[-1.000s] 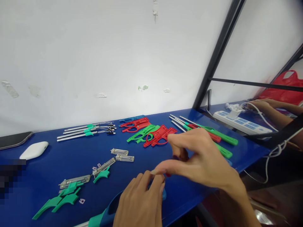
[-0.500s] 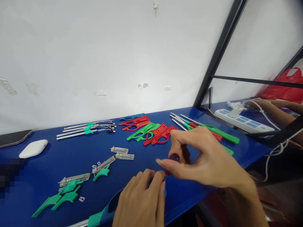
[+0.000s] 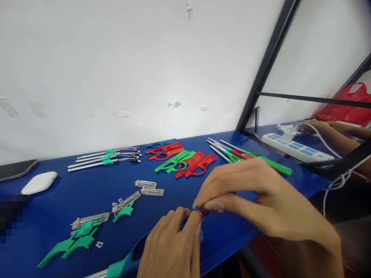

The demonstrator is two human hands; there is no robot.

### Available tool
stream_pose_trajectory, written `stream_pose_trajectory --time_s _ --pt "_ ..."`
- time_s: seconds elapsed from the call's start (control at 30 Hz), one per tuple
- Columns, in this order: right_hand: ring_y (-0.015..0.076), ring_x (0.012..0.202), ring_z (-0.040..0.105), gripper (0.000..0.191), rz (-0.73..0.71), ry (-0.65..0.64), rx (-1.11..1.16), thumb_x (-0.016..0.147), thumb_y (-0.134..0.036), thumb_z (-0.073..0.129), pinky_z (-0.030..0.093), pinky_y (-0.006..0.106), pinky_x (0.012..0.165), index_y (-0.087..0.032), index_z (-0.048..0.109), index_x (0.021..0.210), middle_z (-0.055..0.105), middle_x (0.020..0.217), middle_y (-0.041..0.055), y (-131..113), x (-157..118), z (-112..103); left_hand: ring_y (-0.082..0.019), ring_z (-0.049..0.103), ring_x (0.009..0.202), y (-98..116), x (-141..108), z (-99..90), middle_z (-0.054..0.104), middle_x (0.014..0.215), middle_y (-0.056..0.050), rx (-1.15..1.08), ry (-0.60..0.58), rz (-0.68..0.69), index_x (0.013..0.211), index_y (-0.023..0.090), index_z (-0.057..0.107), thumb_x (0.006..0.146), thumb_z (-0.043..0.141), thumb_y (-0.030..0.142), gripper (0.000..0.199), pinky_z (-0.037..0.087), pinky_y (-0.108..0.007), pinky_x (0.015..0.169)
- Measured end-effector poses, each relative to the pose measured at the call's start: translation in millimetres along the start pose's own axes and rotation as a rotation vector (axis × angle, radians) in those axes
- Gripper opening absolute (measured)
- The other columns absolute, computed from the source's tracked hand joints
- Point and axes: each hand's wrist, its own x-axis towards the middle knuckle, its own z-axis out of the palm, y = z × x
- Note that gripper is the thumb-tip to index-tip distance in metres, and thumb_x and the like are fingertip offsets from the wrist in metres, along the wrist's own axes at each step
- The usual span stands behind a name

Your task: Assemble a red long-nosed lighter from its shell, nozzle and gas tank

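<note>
The left hand (image 3: 173, 241) clasps and mostly hides a dark-blue plastic lighter body (image 3: 133, 259) at the blue desk's (image 3: 232, 231) near edge; the right hand (image 3: 261, 197) pinches a small red piece (image 3: 204, 211), largely covered. Clear plastic tanks (image 3: 91, 221) lie beside green triggers (image 3: 82, 246), contents indistinct.

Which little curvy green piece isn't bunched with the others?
The rightmost curvy piece, right beside a clear tube; the other three are bunched together farther left.

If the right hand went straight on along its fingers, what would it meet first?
Probably the left hand, at its fingertips, just past the red piece the right hand pinches; depth is unclear.
</note>
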Motion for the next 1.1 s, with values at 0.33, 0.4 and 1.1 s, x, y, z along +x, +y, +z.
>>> stream_pose_trajectory --time_s 0.33,0.4,1.1 --pt "0.0060 0.055 0.018 0.067 -0.006 0.192 -0.139 0.084 -0.048 0.090 0.015 0.022 0.046 -0.018 0.034 0.064 0.026 0.056 -0.0119 0.7 9.1 24.1 -0.023 0.077 0.088 -1.9 -5.6 4.0 0.077 0.103 -0.005 0.081 0.051 0.021 0.118 0.025 0.067 0.095 0.047 0.012 0.033 0.062 -0.033 0.081" --pt "0.0057 0.055 0.022 0.065 0.039 0.199 -0.143 0.084 -0.054 0.089 0.018 0.022 0.046 -0.018 0.038 0.063 0.030 0.057 -0.0112 0.2 7.9 21.9 -0.022 0.077 0.090 -2.7 -5.0 2.9 0.078 0.106 -0.004 0.079 0.056 0.027 0.115 0.025 0.068 0.095 0.046 0.012 0.033 0.062 -0.032 0.083" --pt "0.0114 0.067 0.067 0.019 0.311 0.217 -0.527 0.102 -0.054 0.068 0.047 0.028 0.064 -0.040 0.080 0.099 0.080 0.090 -0.0110 14.1 -8.4 -16.5 -0.026 0.078 0.101 -5.2 -10.0 2.9 0.077 0.115 -0.010 0.125 0.059 -0.029 0.132 0.018 0.067 0.102 0.045 0.018 0.037 0.066 -0.037 0.089"
